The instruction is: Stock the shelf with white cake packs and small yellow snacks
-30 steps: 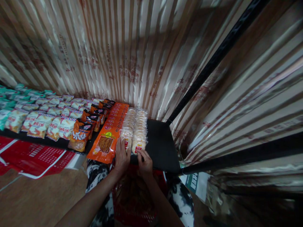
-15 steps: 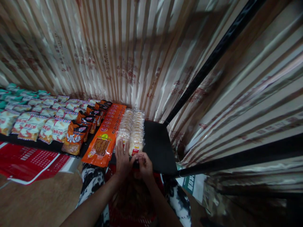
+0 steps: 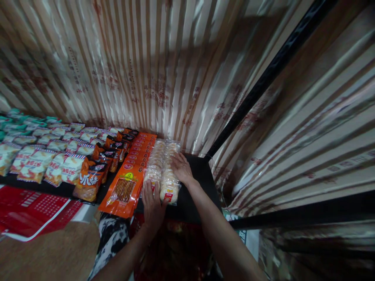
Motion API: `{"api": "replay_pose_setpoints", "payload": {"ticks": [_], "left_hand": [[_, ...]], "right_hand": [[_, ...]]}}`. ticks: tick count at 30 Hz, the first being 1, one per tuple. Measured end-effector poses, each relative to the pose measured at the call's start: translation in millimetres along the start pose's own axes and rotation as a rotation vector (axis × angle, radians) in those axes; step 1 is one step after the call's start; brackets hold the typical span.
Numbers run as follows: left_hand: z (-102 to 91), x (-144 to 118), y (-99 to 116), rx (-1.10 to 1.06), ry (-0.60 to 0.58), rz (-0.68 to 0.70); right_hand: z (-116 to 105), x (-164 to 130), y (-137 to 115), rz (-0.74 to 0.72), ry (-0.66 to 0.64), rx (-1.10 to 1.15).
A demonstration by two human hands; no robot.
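Two rows of round, pale crackers or cakes in clear wrappers point(image 3: 170, 177) lie side by side on the black shelf point(image 3: 202, 179), with red labels on the front packs. My left hand point(image 3: 152, 203) rests with fingers outstretched on the front of the left row, thumb near the right row's front pack. My right hand point(image 3: 181, 168) lies flat along the right side of the right row, fingers extended over its middle. Left of the rows is a stack of flat orange snack packets point(image 3: 124, 187) with a window showing brown sticks.
Orange-and-black snack bags point(image 3: 89, 177) and rows of white bags point(image 3: 32, 160) fill the shelf's left part. Black shelf posts point(image 3: 243, 99) stand at the right. Striped sheeting point(image 3: 164, 70) hangs behind. A red basket point(image 3: 38, 210) is below left.
My right hand has moved from the front of the right row up and back to its right side, and its fingers have straightened. The left hand stays on the left row.
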State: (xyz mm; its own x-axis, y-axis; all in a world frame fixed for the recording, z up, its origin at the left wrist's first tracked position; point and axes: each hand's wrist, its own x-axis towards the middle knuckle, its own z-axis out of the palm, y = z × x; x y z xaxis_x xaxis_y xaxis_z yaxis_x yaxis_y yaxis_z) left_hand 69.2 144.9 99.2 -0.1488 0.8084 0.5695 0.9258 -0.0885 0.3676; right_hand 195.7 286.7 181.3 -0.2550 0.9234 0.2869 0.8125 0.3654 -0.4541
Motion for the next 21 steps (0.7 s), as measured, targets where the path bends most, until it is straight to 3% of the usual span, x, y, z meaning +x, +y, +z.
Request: {"api": "replay_pose_setpoints", "payload": {"ticks": [3,7,21], "left_hand": [[2.9,-0.4,-1.0,-0.011,0.012,0.013],[4.4,0.2,0.1,-0.024,0.005,-0.015],[5.4,6.0,6.3,0.009,0.011,-0.049]], "right_hand": [[10.4,22.8,4.9,0.047,-0.123,-0.053],[19.3,35.0,8.7,0.089,-0.183,-0.076],[14.8,35.0,8.7,0.022,-0.147,-0.167]]}}
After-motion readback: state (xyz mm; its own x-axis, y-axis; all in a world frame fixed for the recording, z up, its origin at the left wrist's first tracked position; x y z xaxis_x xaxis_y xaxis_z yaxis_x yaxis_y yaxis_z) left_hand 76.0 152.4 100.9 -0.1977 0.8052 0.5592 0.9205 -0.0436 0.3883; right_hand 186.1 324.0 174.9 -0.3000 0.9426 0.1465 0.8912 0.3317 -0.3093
